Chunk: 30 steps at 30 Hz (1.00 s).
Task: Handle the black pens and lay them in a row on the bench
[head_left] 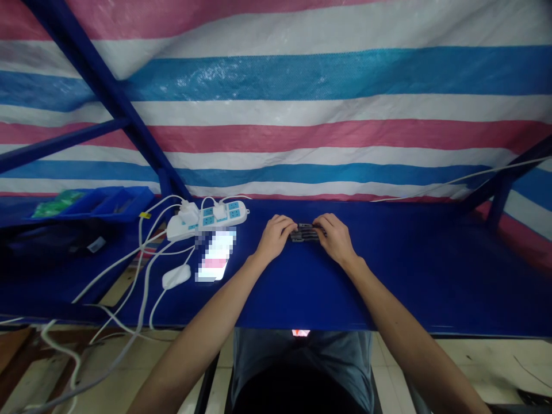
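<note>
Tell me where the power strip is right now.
In the head view, the power strip lies left of centre on the blue table, just beyond the phone and to the left of the left hand.

Red, white and blue stripes run across the sheet [310, 80] — the red leaning pinkish. The table [414, 276] is deep blue, the frame [107, 95] a darker navy. The power strip [199, 227] is white (its socket faces [233, 206] light blue), the cable [145, 287] white, the small pieces [305, 235] black — the trousers [254, 368] grey.
</note>
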Tool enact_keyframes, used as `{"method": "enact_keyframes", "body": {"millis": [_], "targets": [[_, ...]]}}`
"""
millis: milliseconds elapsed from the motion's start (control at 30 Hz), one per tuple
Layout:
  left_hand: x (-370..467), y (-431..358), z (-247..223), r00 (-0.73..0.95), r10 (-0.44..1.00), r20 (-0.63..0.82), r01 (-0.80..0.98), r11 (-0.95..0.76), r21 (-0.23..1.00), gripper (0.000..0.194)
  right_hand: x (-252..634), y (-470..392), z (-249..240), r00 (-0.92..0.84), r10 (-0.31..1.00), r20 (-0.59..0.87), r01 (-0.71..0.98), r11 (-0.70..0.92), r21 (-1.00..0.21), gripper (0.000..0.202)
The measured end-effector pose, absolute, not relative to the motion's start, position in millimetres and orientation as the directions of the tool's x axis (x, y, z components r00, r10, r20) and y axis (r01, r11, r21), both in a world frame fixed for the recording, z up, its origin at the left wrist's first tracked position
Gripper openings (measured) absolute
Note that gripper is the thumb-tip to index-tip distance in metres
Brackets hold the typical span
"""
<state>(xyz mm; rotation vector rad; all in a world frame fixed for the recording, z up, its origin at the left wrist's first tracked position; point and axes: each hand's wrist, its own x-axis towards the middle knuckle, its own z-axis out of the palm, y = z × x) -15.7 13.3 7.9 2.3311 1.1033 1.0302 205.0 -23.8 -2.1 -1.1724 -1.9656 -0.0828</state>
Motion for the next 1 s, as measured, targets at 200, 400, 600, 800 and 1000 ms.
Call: {"method": "enact_keyframes", "body": {"millis": [200,400,600,800,1000], "targets": [[-18,16,5,0.385,0.768,0.513,0.507,-0.64,0.578,0.021,210,-17,-11,-0.292,0.726,0.622,0.773,0.562,-0.295,0.022],[-18,16,5,0.396,0.793,0.464,0.525,-0.61,0.594,0.022,209,-20,-7,-0.29,0.739,0.607,0.761,0.563,-0.322,0.017],[-17,18,6,0.415,0.799,0.435,0.575,-0.601,0.555,0.026,204,-23,-3,-0.281,0.711,0.645,0.764,0.572,-0.297,0.014],[-18,19,3,0.365,0.791,0.491,0.532,-0.61,0.587,0.023,201,-22,-2,-0.236,0.745,0.624,0.782,0.527,-0.334,0.022],[-21,17,5,0.216,0.839,0.499,0.493,-0.535,0.686,0.024,212,-19,4,0.071,0.864,0.499,0.485,0.408,-0.774,0.041]]}}
